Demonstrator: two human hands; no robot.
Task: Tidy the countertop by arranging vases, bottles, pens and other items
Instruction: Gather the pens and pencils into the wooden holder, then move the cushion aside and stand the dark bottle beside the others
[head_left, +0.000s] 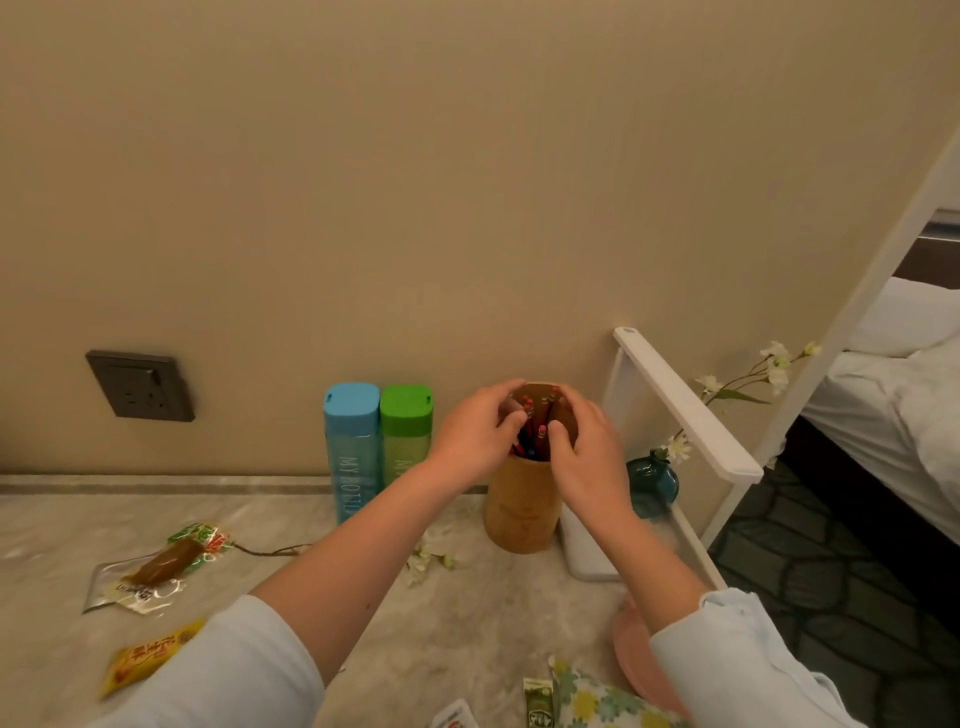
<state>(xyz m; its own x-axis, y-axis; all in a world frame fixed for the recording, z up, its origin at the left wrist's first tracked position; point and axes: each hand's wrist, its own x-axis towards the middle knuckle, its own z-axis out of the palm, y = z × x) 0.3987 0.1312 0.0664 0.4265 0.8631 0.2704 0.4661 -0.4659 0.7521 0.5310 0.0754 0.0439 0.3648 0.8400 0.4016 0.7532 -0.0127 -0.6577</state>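
A bamboo pen holder stands on the marble countertop near the wall, with several red-tipped pencils and pens in it. Both hands are at its mouth. My left hand curls its fingers over the left rim and pinches the pencils. My right hand grips the right rim, with the thumb inside against a pencil. A blue bottle and a green bottle stand upright side by side to the left of the holder. A small teal vase with a white flower sprig stands to the right.
A white rack stands at the counter's right end. Snack packets and a loose flower sprig lie on the counter. A pink dish, floral cloth and green sachet lie near the front. A wall socket is at the left.
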